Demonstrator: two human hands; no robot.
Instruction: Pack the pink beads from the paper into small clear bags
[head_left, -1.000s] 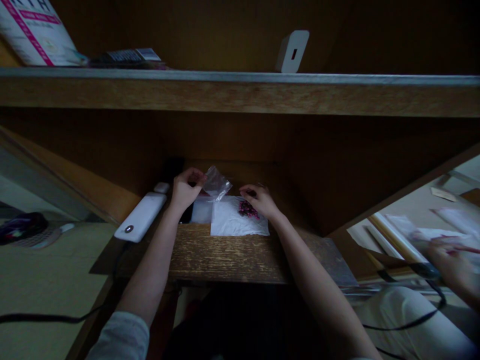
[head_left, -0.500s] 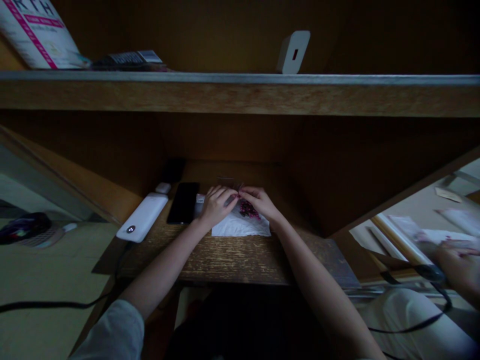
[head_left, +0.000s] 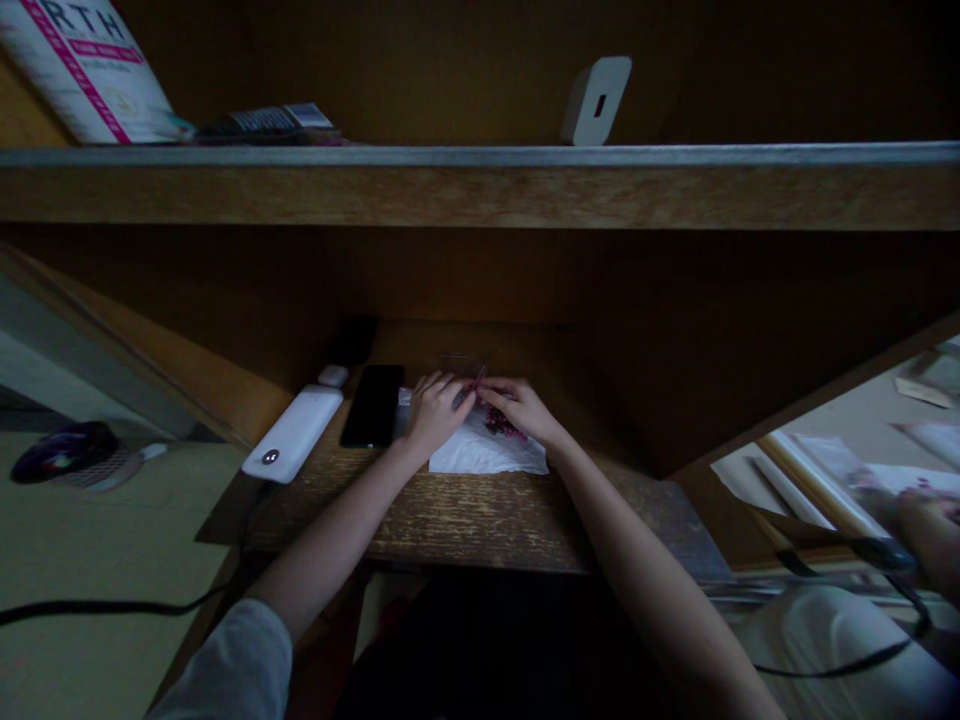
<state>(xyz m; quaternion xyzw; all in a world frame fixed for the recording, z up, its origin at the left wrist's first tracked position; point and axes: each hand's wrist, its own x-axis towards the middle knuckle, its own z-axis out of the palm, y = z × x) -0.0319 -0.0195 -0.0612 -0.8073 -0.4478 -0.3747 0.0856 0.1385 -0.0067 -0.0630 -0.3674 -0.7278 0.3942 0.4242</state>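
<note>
My left hand [head_left: 437, 405] and my right hand [head_left: 521, 402] meet over a white sheet of tissue or cloth [head_left: 480, 455] on the wooden shelf. Thumb and fingers of both are pinched together, tip to tip. A thin pinkish thing shows between the fingertips, too small and blurred to name. Just under my right hand, a heap of small dark pink pieces [head_left: 501, 425], perhaps beads, rests on the sheet. Behind the fingers lies a faint clear plastic piece [head_left: 457, 362]. A small labelled packet [head_left: 405, 397] is partly covered by my left hand.
Left of my hands lie a black phone [head_left: 373, 405], a white power bank [head_left: 294, 435] and a small white case [head_left: 333, 376]. A white charger [head_left: 598, 100] stands on the upper shelf [head_left: 480, 185]. At right, another person's hand [head_left: 930, 535] is over a neighbouring surface.
The view has shifted slightly, so most things appear a little farther right. My hands stay pinched together over the sheet, with only small finger movements.
</note>
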